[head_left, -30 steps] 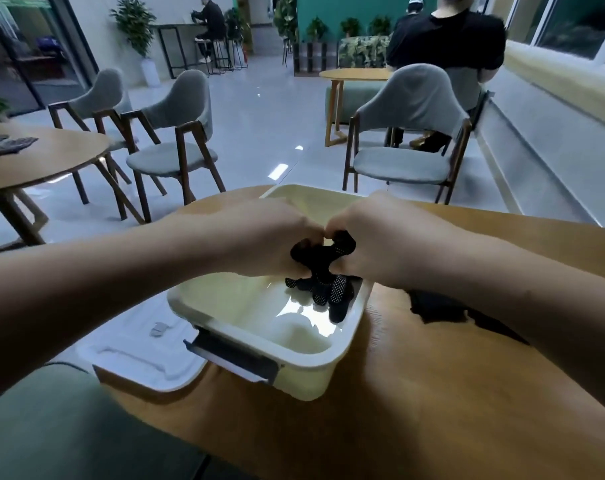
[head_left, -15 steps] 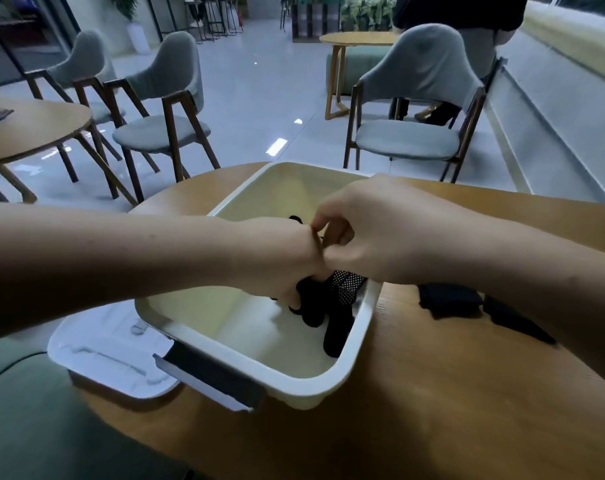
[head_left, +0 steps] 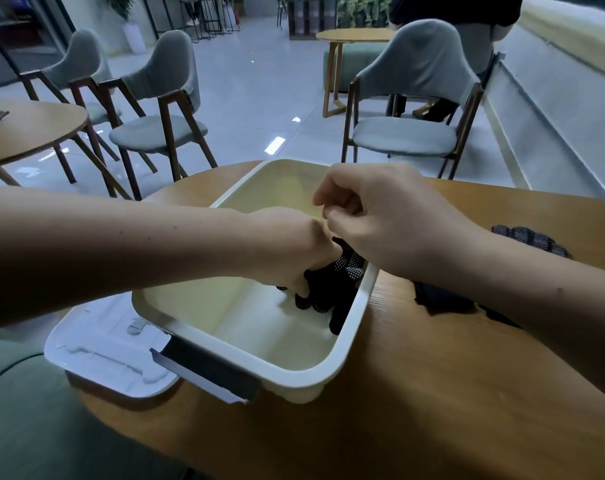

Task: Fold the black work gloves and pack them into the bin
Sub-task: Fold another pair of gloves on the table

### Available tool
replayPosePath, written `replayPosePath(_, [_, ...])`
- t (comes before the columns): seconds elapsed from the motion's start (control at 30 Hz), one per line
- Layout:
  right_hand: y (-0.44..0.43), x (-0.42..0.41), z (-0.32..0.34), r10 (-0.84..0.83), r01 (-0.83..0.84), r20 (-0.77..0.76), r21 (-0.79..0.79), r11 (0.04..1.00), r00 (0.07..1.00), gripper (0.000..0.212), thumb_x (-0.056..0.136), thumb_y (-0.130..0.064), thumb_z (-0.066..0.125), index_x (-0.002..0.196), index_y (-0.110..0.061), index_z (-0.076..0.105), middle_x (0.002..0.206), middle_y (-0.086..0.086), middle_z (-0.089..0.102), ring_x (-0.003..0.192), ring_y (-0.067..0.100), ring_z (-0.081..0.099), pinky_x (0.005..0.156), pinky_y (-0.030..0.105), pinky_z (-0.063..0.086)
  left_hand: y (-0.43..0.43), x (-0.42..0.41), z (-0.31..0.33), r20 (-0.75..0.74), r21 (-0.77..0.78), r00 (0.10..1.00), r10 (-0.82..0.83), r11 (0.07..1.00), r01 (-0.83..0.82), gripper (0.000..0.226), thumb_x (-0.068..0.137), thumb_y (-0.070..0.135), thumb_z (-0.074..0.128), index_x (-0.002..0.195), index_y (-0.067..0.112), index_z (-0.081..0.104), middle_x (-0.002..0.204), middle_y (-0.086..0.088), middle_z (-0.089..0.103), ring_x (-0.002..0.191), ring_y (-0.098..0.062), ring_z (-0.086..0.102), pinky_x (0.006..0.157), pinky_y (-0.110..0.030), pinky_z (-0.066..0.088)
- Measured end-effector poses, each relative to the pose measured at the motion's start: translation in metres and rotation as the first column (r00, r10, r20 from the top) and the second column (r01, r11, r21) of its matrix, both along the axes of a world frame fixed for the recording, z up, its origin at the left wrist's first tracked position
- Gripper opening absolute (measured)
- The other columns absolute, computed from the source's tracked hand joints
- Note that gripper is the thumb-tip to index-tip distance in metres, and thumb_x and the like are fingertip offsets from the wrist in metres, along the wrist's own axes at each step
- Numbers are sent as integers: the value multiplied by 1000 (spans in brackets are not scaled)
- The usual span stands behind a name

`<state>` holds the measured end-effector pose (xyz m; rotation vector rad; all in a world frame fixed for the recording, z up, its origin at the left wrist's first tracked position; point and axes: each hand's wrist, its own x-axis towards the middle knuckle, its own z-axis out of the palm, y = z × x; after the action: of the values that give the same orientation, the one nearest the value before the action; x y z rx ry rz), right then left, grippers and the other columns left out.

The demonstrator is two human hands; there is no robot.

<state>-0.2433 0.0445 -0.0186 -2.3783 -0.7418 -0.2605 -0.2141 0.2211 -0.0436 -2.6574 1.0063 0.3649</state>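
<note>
A cream plastic bin (head_left: 365, 292) sits on a round wooden table (head_left: 432, 410), its white lid (head_left: 103, 355) at its left. Inside, against the bin's right wall, the left hand (head_left: 287, 247) grips bundled black dotted work gloves (head_left: 328, 296). The right hand (head_left: 398, 223) hovers curled above, its hold unclear. The soft, light knit will likely spring open, so pinching across the fold looks wisest. Spare gloves (head_left: 443, 301) lie on the table beyond, with grey chairs (head_left: 155, 133) behind.

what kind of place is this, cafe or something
Probably a café or office lounge: several round wooden tables, matching grey padded chairs, and potted plants at the back. The left hand grips gloves in a bin on one table.
</note>
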Motion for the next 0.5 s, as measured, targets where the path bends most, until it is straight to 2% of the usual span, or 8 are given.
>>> replayPosePath(0.1, [-7, -3, 4, 14, -16, 48, 52, 999, 999, 15, 94, -16, 65, 103, -25, 74, 88, -12, 72, 89, 8, 67, 81, 29, 53, 4, -2, 6, 19, -15, 1000, -3, 1000, 4, 34, 87, 38, 81, 94, 22, 51, 83, 6, 51, 73, -22, 52, 52, -31, 33])
replayPosePath(0.2, [-18, -7, 8, -2, -10, 123, 95, 995, 992, 13, 95, -15, 68, 102, -23, 75, 88, -10, 73, 88, 10, 69, 81, 34, 56, 4, -7, 16, 73, -6, 997, -33, 999, 34, 35, 87, 42, 79, 90, 24, 49, 86, 4, 55, 75, -24, 57, 59, -37, 49])
replayPosePath(0.37, [-41, -16, 14, -58, 37, 209, 103, 994, 976, 11, 95, -19, 70, 104, -23, 77, 89, -13, 74, 86, 5, 69, 78, 27, 56, 5, -17, 40, 209, -63, 978, -21, 997, 35, 33, 90, 52, 73, 91, 29, 49, 83, 5, 59, 72, -21, 59, 62, -43, 57])
replayPosePath(0.5, [-65, -27, 14, -123, 103, 213, 104, 989, 969, 10, 95, -18, 71, 102, -23, 77, 86, -14, 73, 82, 3, 68, 75, 22, 54, 0, -32, 67, 310, -195, 950, 37, 981, 25, 30, 93, 52, 70, 88, 29, 50, 80, 8, 60, 74, -14, 56, 64, -39, 55])
